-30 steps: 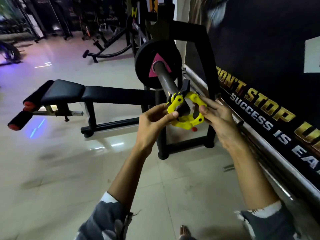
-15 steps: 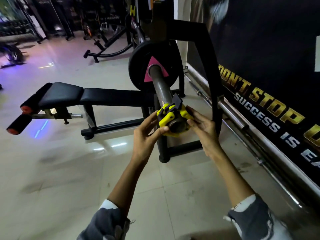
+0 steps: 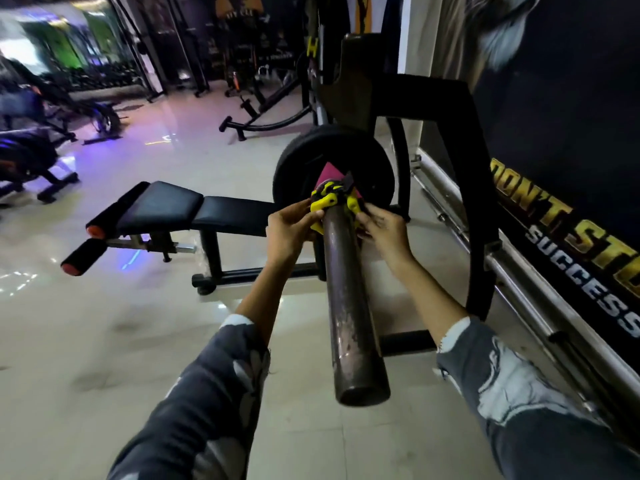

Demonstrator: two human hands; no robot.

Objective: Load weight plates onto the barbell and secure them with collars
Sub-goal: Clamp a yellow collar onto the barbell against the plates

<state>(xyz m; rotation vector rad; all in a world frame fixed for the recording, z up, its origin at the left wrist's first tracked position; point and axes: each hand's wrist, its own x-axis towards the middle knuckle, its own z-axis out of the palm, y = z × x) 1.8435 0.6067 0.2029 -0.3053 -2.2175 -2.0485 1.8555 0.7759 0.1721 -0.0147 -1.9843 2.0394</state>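
This is a gym. A worn steel barbell [image 3: 349, 306] carries a black weight plate [image 3: 298, 168] and a yellow collar [image 3: 323, 203], and it rests in a heavy black rack frame [image 3: 479, 174]. Beside it stands a padded black bench [image 3: 166, 206] with orange-capped foam rollers [image 3: 83, 258]. More black exercise machines [image 3: 266, 109] stand farther back on the glossy tiled floor [image 3: 104, 341]. A dark wall banner [image 3: 568, 223] bears gold and white lettering reading "DON'T ST…" and "SUCCESS".
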